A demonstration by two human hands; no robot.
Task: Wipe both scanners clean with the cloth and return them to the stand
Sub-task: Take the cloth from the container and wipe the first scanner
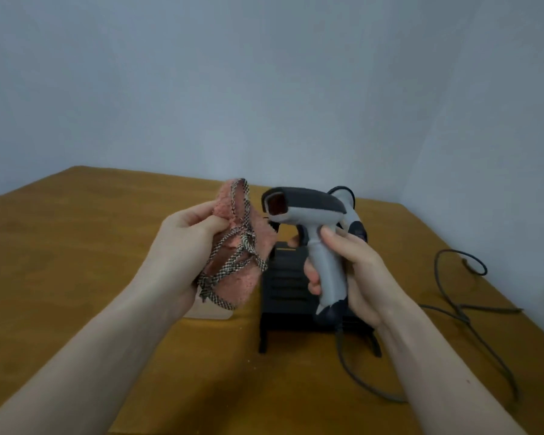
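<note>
1. The right hand (355, 271) grips the handle of a grey scanner (311, 227), held upright above the black stand (283, 287), its window facing left.
2. The left hand (182, 246) clutches a bunched pink cloth (239, 252) with checked trim, just left of the scanner and apart from it.
3. A second scanner (354, 221) sits behind, partly hidden, at the stand.
4. A dark cable (459, 309) trails towards the table's (76, 246) right edge.
</note>
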